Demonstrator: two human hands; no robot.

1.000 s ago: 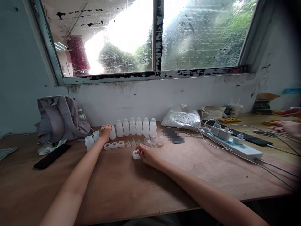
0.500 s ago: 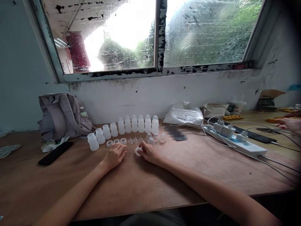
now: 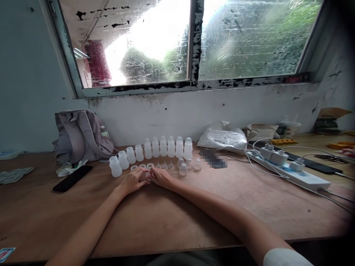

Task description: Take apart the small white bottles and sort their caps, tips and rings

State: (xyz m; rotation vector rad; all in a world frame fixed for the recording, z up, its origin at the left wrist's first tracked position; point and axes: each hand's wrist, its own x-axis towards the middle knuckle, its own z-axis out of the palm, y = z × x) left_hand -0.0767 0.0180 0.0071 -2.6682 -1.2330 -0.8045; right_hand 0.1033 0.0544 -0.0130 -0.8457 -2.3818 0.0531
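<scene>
My left hand (image 3: 135, 180) and my right hand (image 3: 162, 177) meet over the table, fingertips together. Between them is a white bottle collar ring (image 3: 148, 175), mostly hidden by the fingers; both hands appear closed on it. Just behind the fingertips lie three more white collar rings (image 3: 134, 167). Clear bottle nipples (image 3: 164, 165) stand in a short row to their right. Beyond my right hand are several translucent dome caps (image 3: 183, 169). At the back, frosted bottles without tops (image 3: 115, 167) stand left of a row of capped bottles (image 3: 163, 147).
A black phone (image 3: 72, 178) and a grey backpack (image 3: 80, 135) are at the left. To the right lie a silvery plastic package (image 3: 222, 138), a blurred dark patch, and a white power strip (image 3: 299, 176) with chargers and trailing cables. The window wall closes off the back.
My right hand has moved left with the collar ring and met my left hand, whose thumb and fingers now close around it. The view has shifted slightly left.
</scene>
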